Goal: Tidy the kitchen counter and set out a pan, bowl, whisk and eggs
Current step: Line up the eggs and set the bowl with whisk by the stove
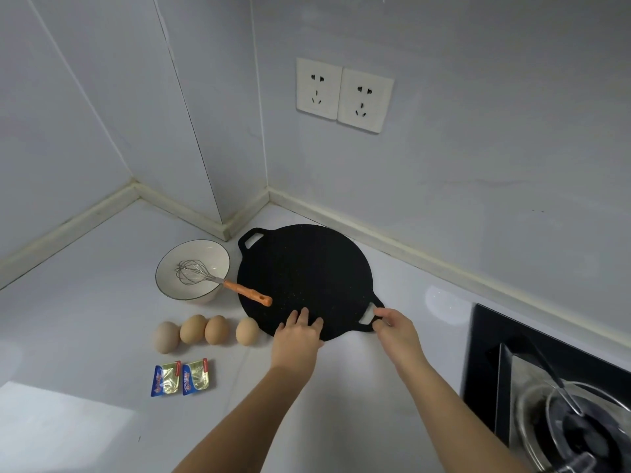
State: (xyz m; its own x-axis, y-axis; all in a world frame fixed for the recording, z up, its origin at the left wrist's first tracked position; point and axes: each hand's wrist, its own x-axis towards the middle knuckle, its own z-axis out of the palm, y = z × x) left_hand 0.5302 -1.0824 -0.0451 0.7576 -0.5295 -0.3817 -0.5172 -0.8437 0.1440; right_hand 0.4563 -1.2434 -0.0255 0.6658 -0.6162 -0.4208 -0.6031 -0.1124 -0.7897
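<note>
1. Four brown eggs [193, 328] lie on the white bench [85, 302] near the white bowl [209, 256] holding a wire whisk [222, 281].
2. Left grip [298, 332] rests flat on the round black pan [304, 271].
3. Right grip [392, 327] pinches its handle.

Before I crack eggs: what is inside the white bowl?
A wire whisk lies in the bowl, orange handle sticking out over the rim toward the pan. The near inner wall is hidden behind the rim.

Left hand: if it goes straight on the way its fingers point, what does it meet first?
The left hand already touches the pan; ahead is only bare pan surface. The whisk handle lies left of that line, probably missed.
</note>
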